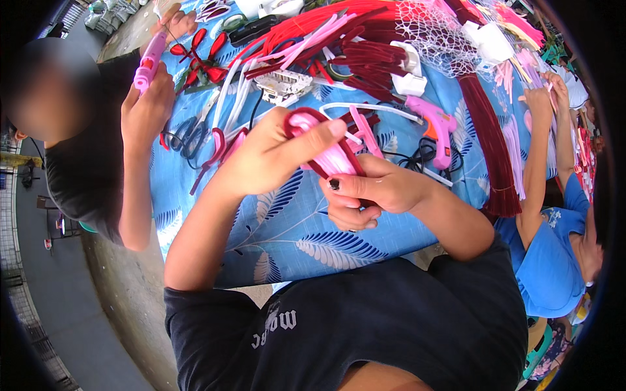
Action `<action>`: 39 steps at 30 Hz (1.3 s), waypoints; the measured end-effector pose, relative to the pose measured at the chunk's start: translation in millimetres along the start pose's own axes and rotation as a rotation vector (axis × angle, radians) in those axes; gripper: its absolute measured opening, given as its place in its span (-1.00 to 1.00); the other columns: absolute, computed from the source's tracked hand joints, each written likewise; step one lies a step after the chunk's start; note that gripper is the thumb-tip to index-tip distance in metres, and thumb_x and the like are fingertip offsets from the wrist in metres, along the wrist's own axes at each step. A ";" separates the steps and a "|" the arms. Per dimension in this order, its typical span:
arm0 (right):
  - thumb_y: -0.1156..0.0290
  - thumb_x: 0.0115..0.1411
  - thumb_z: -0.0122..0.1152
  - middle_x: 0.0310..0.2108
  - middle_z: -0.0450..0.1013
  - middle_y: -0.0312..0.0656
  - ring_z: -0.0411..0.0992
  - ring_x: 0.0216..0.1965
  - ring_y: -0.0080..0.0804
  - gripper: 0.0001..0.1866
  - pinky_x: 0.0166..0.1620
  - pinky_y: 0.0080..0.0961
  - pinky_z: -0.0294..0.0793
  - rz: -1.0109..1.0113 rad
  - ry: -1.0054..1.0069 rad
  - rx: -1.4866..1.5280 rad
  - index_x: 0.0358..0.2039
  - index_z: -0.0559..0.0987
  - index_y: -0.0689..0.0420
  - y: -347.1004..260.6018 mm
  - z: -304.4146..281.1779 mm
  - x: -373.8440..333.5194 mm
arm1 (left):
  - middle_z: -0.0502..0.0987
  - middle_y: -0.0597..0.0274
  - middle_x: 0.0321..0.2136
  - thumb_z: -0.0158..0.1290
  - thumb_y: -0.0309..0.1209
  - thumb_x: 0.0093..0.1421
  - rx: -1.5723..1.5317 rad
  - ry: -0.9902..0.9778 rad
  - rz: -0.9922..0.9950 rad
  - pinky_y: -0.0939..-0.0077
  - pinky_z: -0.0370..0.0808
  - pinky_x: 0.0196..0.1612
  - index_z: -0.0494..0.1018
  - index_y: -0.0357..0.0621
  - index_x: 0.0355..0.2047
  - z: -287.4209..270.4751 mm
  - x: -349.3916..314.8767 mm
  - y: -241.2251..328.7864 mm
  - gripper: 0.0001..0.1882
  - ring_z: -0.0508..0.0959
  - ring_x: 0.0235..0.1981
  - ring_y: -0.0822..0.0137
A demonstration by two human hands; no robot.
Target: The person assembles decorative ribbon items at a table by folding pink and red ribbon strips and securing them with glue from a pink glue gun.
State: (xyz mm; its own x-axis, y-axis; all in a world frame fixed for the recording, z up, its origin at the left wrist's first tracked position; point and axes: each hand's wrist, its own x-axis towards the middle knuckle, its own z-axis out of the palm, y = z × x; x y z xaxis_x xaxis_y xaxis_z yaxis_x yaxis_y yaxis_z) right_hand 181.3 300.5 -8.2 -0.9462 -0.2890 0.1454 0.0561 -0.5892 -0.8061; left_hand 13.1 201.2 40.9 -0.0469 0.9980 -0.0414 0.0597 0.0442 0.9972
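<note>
Between both hands I hold a petal-like loop of pink and dark red chenille stems (pixel 334 159). My left hand (pixel 277 153) grips its upper end, thumb laid along the pink. My right hand (pixel 378 192) pinches the lower end, its thumb pressing on the dark red edge. Beside my left wrist lie more pink and dark red looped pieces (pixel 225 146), partly hidden. Just beyond my right hand is a pink stem piece (pixel 364 130). A pink glue gun (pixel 438 127) rests on the table to the right, its black cord bunched beside it.
A blue leaf-patterned cloth (pixel 280 228) covers the table. Scissors (pixel 189 137) lie left, dark red stem bundles (pixel 486 143) right, white netting (pixel 433 32) at the back. At left a person's hand (pixel 147 107) holds another pink glue gun (pixel 150 62); a blue-shirted person (pixel 554 254) works at right.
</note>
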 end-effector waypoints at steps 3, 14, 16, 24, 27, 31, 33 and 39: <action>0.25 0.41 -0.21 -0.70 0.22 -0.32 0.21 -0.67 -0.55 -0.67 -0.54 -0.60 0.26 -0.007 0.049 -0.042 -0.44 0.34 0.17 -4.1 -1.3 -1.9 | 0.44 0.48 -0.61 0.09 -0.25 0.26 -0.002 0.038 0.037 0.63 0.29 -0.47 0.48 -0.16 -0.49 -2.1 0.3 3.3 -0.74 0.34 -0.55 0.67; 0.48 0.24 0.14 -0.38 0.54 -0.13 0.53 -0.34 -0.44 -0.78 -0.25 -0.52 0.49 -0.060 0.376 -0.329 -0.16 0.43 0.31 -10.5 -1.8 -2.7 | 0.51 0.38 -0.60 0.04 -0.27 0.29 0.156 -0.048 0.014 0.60 0.36 -0.45 0.50 -0.26 -0.47 -6.6 4.8 -7.4 -0.70 0.40 -0.53 0.63; 0.50 0.25 0.13 -0.36 0.54 -0.10 0.53 -0.33 -0.44 -0.79 -0.26 -0.53 0.49 -0.058 0.409 -0.378 -0.15 0.42 0.32 -4.4 -5.6 -3.8 | 0.51 0.37 -0.60 0.03 -0.28 0.30 0.220 -0.063 0.023 0.60 0.38 -0.43 0.51 -0.28 -0.48 -7.8 7.3 -9.9 -0.69 0.42 -0.53 0.62; 0.56 0.24 0.10 -0.37 0.56 -0.05 0.56 -0.33 -0.40 -0.81 -0.23 -0.50 0.54 -0.146 0.525 -0.391 -0.16 0.43 0.36 -5.7 -1.3 1.7 | 0.56 0.34 -0.55 0.01 -0.27 0.31 0.157 -0.054 -0.046 0.60 0.41 -0.38 0.53 -0.28 -0.43 -8.9 6.5 -8.9 -0.69 0.45 -0.49 0.61; 0.58 0.23 0.11 -0.37 0.55 -0.04 0.57 -0.32 -0.37 -0.83 -0.22 -0.47 0.56 -0.106 0.512 -0.366 -0.19 0.45 0.37 -8.6 -1.2 -1.7 | 0.55 0.35 -0.55 0.02 -0.26 0.31 0.209 -0.037 0.012 0.59 0.41 -0.37 0.53 -0.28 -0.42 -7.8 7.7 -11.1 -0.69 0.45 -0.50 0.62; 0.59 0.21 0.13 -0.37 0.55 -0.03 0.57 -0.33 -0.35 -0.85 -0.22 -0.43 0.58 -0.052 0.517 -0.293 -0.23 0.48 0.39 -12.9 -2.5 -1.7 | 0.55 0.35 -0.55 0.02 -0.25 0.31 0.191 -0.039 0.027 0.59 0.41 -0.38 0.53 -0.27 -0.42 -8.8 6.8 -11.9 -0.68 0.45 -0.50 0.62; 0.59 0.21 0.14 -0.37 0.55 -0.03 0.57 -0.32 -0.34 -0.85 -0.21 -0.41 0.58 -0.076 0.526 -0.311 -0.23 0.49 0.39 -11.8 -2.8 -1.0 | 0.55 0.35 -0.56 0.02 -0.24 0.30 0.153 -0.043 0.023 0.59 0.41 -0.38 0.53 -0.27 -0.42 -7.6 6.9 -10.5 -0.68 0.45 -0.50 0.62; 0.44 0.31 0.03 -0.41 0.53 -0.06 0.55 -0.38 -0.36 -0.80 -0.31 -0.46 0.53 -0.006 0.349 -0.158 -0.22 0.48 0.35 -6.8 -3.8 -0.6 | 0.53 0.36 -0.58 0.03 -0.24 0.30 0.189 -0.040 -0.021 0.59 0.39 -0.43 0.52 -0.26 -0.45 -6.9 7.0 -9.6 -0.68 0.44 -0.52 0.62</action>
State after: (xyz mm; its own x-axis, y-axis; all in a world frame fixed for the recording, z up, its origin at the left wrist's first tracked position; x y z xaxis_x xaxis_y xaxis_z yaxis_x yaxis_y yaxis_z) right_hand 180.3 307.5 -5.1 -0.9995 0.0041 -0.0319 0.0265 -0.4590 -0.8880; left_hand 5.3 207.5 31.4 -0.0110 0.9976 -0.0683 0.2457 0.0689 0.9669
